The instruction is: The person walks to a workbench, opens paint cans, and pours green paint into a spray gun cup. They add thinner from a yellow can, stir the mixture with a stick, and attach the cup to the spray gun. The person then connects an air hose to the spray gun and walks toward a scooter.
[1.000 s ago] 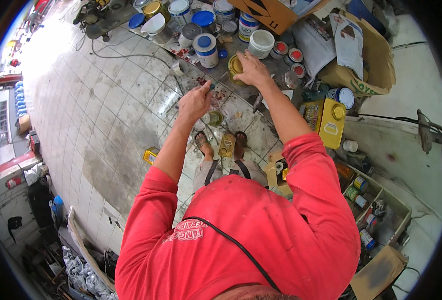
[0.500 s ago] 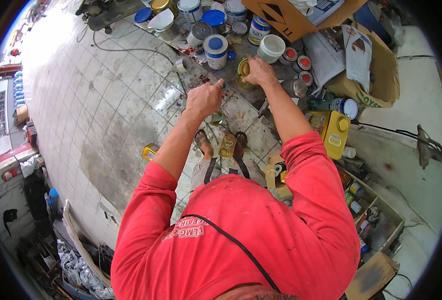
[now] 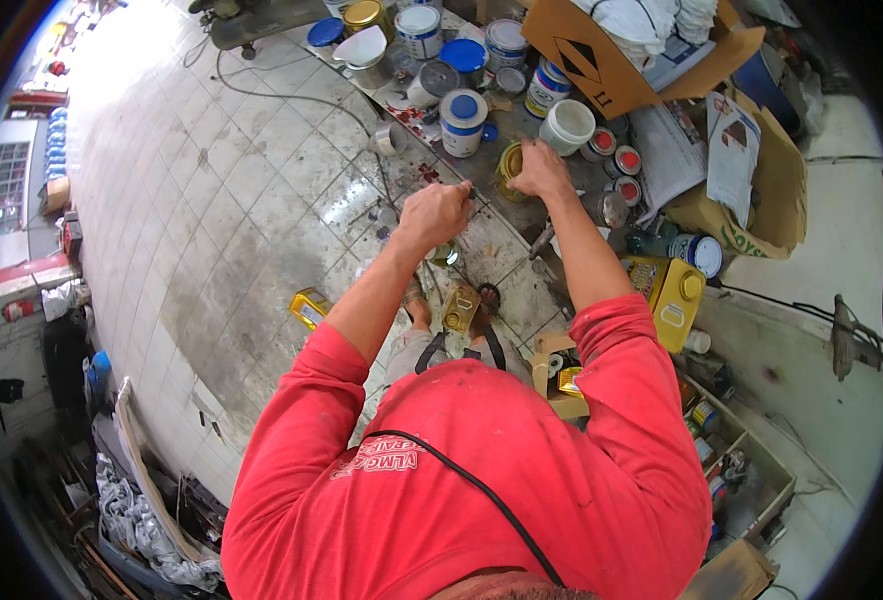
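Observation:
My right hand (image 3: pixel 542 170) grips the rim of a small gold tin (image 3: pixel 509 186) on the cluttered work surface. To its left, my left hand (image 3: pixel 432 215) is closed, with a small dark tip (image 3: pixel 470 191) showing at its fingers; what it holds is hidden. Just beyond the hands stand a white can with a blue cap (image 3: pixel 463 125) and a white plastic tub (image 3: pixel 568 127). Beneath my left wrist a shiny round can (image 3: pixel 446 252) is partly covered. Between my feet is a gold rectangular can (image 3: pixel 459 306).
Several paint cans, one with a blue lid (image 3: pixel 464 55), crowd the far side. Red-topped cans (image 3: pixel 627 159) and a cardboard box (image 3: pixel 602 60) lie to the right. A large yellow can (image 3: pixel 680 300) stands nearby. Another gold can (image 3: pixel 310 307) and a cable (image 3: pixel 292 97) lie on the tiles.
The whole scene has shifted right and slightly down in view. My left hand's outstretched index finger is now curled in. My right hand remains on the gold tin.

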Demonstrator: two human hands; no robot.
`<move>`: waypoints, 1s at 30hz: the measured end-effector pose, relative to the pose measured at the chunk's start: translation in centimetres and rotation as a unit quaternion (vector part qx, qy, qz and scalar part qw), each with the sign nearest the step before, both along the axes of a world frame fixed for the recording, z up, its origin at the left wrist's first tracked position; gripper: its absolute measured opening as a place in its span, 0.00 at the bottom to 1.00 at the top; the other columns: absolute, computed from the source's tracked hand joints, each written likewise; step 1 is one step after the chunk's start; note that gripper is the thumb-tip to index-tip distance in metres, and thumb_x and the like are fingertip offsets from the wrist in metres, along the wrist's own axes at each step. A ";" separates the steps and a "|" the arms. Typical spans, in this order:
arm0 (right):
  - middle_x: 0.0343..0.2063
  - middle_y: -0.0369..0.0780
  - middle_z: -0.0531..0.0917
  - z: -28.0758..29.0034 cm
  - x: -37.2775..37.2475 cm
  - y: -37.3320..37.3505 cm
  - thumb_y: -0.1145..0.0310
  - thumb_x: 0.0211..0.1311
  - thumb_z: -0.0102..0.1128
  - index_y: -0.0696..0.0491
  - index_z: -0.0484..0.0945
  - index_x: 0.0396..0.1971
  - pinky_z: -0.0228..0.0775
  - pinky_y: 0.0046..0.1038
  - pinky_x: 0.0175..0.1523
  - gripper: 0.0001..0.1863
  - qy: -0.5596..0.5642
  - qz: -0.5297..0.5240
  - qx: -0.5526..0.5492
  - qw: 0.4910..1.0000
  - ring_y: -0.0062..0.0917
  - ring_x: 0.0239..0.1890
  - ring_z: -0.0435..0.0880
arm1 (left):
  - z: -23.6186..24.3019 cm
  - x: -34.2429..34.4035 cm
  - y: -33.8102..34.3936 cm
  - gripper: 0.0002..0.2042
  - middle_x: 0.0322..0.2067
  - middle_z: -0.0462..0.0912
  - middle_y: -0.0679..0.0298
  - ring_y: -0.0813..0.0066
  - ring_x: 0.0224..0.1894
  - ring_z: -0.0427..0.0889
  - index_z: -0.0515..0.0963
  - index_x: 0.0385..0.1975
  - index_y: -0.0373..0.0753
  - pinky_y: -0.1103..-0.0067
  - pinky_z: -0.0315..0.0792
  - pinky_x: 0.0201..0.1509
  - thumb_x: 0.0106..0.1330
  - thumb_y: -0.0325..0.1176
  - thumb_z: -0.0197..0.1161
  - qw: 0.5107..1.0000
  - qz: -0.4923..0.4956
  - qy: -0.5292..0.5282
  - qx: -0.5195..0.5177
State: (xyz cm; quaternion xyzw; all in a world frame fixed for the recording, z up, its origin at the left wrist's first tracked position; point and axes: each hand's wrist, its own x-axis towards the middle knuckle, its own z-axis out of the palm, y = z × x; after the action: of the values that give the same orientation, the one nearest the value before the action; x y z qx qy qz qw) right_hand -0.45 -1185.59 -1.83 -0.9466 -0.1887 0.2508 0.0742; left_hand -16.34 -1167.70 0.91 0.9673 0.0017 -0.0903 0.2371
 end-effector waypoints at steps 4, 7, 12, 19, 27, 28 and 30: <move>0.59 0.52 0.77 1.1 0.1 0.8 0.57 0.39 0.84 0.58 0.76 0.57 0.75 0.41 0.65 0.42 -0.013 0.012 0.010 1.000 0.45 0.62 0.78 | -5.9 -0.5 2.8 0.17 0.41 0.88 0.51 0.58 0.41 0.88 0.84 0.52 0.37 0.70 0.81 0.44 0.70 0.40 0.62 0.981 -0.018 -0.004 -0.194; 0.54 0.53 0.79 -0.1 1.2 1.0 0.57 0.35 0.84 0.58 0.78 0.52 0.75 0.42 0.63 0.40 -0.027 0.041 0.053 0.997 0.47 0.59 0.80 | -7.9 -1.7 2.0 0.18 0.32 0.86 0.57 0.70 0.32 0.84 0.84 0.54 0.38 0.71 0.79 0.39 0.69 0.39 0.65 0.924 0.092 0.075 -0.364; 0.57 0.57 0.77 -0.1 1.4 0.3 0.57 0.35 0.82 0.55 0.71 0.67 0.74 0.43 0.63 0.52 -0.017 0.077 0.022 0.997 0.51 0.59 0.78 | -4.9 -2.1 1.7 0.21 0.34 0.89 0.54 0.63 0.36 0.87 0.81 0.59 0.39 0.66 0.79 0.45 0.70 0.43 0.63 0.919 0.160 0.117 -0.340; 0.55 0.53 0.82 -0.3 2.7 -0.9 0.57 0.35 0.77 0.51 0.73 0.67 0.75 0.40 0.63 0.50 0.035 0.066 0.105 0.992 0.45 0.57 0.83 | -7.1 -1.4 2.2 0.22 0.47 0.88 0.52 0.56 0.50 0.87 0.81 0.58 0.39 0.67 0.77 0.57 0.70 0.45 0.61 0.957 0.100 0.075 -0.263; 0.46 0.36 0.82 -1.8 4.8 -7.8 0.66 0.62 0.69 0.50 0.66 0.72 0.78 0.35 0.53 0.38 0.254 -0.316 0.586 0.701 0.26 0.47 0.82 | -11.7 -1.9 1.7 0.21 0.41 0.90 0.60 0.73 0.33 0.87 0.79 0.62 0.39 0.75 0.79 0.41 0.73 0.42 0.62 0.939 0.148 0.036 -0.309; 0.48 0.37 0.82 -1.8 4.4 -7.7 0.63 0.64 0.68 0.50 0.70 0.68 0.77 0.36 0.55 0.33 0.248 -0.365 0.618 0.650 0.28 0.47 0.82 | -11.4 -2.0 1.6 0.21 0.37 0.88 0.62 0.75 0.30 0.85 0.78 0.62 0.38 0.76 0.77 0.37 0.73 0.41 0.62 0.926 0.158 0.062 -0.338; 0.50 0.39 0.81 -3.2 3.2 -9.7 0.54 0.66 0.66 0.49 0.73 0.62 0.75 0.38 0.58 0.28 0.262 -0.427 0.670 0.548 0.31 0.49 0.81 | -9.4 -2.5 0.9 0.21 0.31 0.85 0.65 0.81 0.24 0.79 0.77 0.64 0.37 0.79 0.73 0.30 0.75 0.39 0.61 0.897 0.166 0.110 -0.395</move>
State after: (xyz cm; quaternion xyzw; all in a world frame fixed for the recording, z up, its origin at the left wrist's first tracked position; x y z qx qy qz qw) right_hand 2.72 -1195.26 -5.07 -0.4840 0.1523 0.2273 0.8312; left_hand -18.80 -1166.82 -8.52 0.7636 0.1529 -0.1483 0.6095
